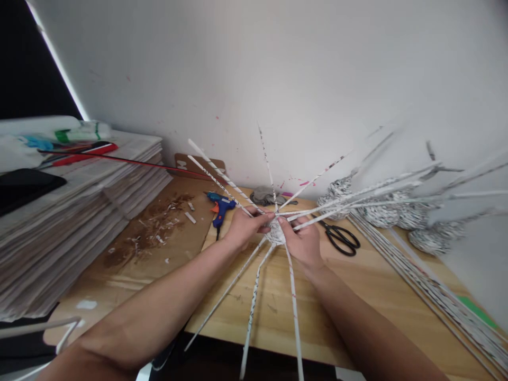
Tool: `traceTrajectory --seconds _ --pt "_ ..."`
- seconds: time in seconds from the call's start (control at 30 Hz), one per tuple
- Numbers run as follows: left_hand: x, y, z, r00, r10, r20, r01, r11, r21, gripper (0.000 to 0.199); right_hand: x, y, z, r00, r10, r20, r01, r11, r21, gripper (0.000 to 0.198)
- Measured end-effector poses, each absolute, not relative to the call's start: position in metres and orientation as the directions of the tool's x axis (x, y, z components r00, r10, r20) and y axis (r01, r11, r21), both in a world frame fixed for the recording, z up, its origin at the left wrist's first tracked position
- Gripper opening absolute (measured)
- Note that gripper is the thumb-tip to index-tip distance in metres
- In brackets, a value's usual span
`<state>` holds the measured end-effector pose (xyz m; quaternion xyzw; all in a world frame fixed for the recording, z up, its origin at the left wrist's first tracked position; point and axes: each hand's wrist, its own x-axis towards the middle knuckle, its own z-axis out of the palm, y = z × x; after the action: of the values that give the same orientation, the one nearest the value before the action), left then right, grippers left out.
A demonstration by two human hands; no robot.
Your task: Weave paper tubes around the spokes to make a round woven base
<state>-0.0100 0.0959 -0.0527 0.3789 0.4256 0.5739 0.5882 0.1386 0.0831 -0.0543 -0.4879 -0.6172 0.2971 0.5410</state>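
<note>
Between my two hands is a small round weave of rolled paper tubes (pixel 273 236), its long newspaper-print spokes fanning out on all sides. My left hand (pixel 251 225) is closed on its left edge, thumb and fingers pinching at the top near a spoke. On the opposite side my right hand (pixel 302 238) grips the weave's right edge, its thumb on top by the base of several tubes. Those tubes run off to the right. Three spokes hang toward me past the table's front edge. My fingers partly hide the weave.
A blue hot glue gun (pixel 222 209) lies left of the weave, black-handled scissors (pixel 341 237) right. Several woven paper balls (pixel 431 239) and a bundle of paper tubes (pixel 420 286) lie farther right. Stacked newspapers (pixel 99 196) and brown cardboard (pixel 178 254) with scraps occupy the left.
</note>
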Motion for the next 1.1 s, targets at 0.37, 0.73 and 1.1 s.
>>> traceTrajectory --seconds 0.37,0.73,1.1 --pt "-0.009 0.092 -0.050 -0.023 1.000 -0.007 -0.234 0.001 0.972 0.025 0.144 0.086 -0.044 -0.029 0.923 0.383 0.353 0.368 -0.860 0.017" --pt "-0.009 0.091 -0.048 -0.017 1.000 -0.005 -0.187 0.002 0.982 0.033 0.146 0.087 -0.045 -0.070 0.932 0.356 0.360 0.356 -0.862 0.022" --pt "-0.009 0.089 -0.042 0.035 0.999 -0.013 -0.174 0.019 0.985 0.032 0.139 0.090 -0.061 0.013 0.931 0.364 0.168 0.357 -0.919 0.023"
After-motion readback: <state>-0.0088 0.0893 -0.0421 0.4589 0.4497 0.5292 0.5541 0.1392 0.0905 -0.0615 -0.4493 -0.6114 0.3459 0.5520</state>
